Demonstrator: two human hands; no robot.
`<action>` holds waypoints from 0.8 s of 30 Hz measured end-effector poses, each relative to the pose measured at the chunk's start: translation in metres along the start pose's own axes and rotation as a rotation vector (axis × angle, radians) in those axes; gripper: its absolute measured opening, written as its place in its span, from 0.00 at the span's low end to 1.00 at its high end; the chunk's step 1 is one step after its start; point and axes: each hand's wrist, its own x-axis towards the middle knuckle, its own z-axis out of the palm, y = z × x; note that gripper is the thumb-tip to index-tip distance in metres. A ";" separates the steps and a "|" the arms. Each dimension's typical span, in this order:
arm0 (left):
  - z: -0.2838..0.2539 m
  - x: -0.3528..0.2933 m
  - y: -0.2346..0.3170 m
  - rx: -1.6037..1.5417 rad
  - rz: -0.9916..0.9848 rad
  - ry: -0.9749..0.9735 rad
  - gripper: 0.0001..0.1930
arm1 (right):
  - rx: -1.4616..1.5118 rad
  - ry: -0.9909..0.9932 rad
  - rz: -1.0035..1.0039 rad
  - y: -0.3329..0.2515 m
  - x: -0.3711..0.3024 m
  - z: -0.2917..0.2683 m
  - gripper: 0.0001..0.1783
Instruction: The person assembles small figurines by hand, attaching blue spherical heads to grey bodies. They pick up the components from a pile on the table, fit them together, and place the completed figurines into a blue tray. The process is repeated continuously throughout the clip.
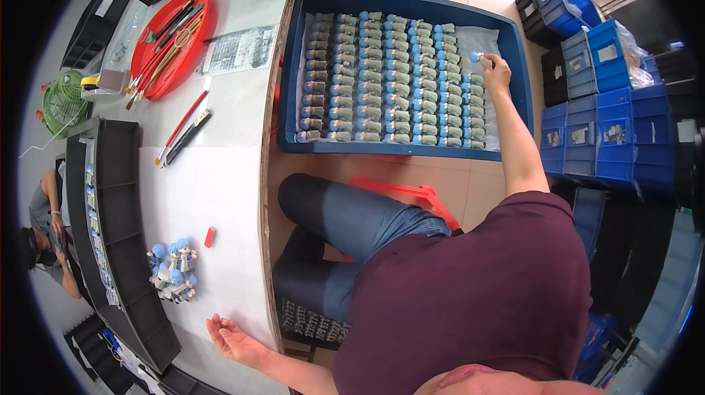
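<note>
My right hand [496, 74] pinches a small blue-haired figurine [479, 58] over the right part of a large dark blue tray [406, 148]. Rows of similar figurines [396, 75] with grey-green bodies lie in the tray on a white liner. At the lower left, my left hand [236, 341] rests over the white worktable [220, 196], its fingers loosely bent and apart, with nothing visible in them. Just beyond it stands a cluster of blue-haired figurines [174, 271]. A small red block [210, 237] lies beside that cluster.
A red oval dish [202, 9] of brushes sits on the table's far end, near a loose red brush [183, 124] and dark pens. A black compartment rack [125, 196] lines the table. Blue crates [606, 130] are stacked at right. Another person [55, 233] works at far left.
</note>
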 end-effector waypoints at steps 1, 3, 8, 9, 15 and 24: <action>0.001 0.000 0.000 0.000 -0.002 0.008 0.16 | -0.024 -0.034 0.021 0.008 0.002 0.005 0.12; 0.003 0.000 0.000 0.004 -0.007 0.027 0.16 | -0.070 -0.106 0.063 0.019 0.004 0.014 0.11; 0.007 0.002 0.000 -0.008 -0.028 0.043 0.16 | -0.072 -0.272 0.077 0.025 0.010 0.029 0.11; 0.005 0.002 -0.001 -0.010 -0.030 0.053 0.16 | -0.077 -0.311 0.065 0.024 0.010 0.032 0.11; 0.001 0.002 -0.010 0.030 -0.083 0.198 0.17 | -0.261 -0.416 0.006 0.035 0.019 0.036 0.20; 0.007 0.003 0.010 -0.160 -0.088 0.101 0.15 | 0.821 -0.275 -0.457 -0.233 -0.045 0.005 0.14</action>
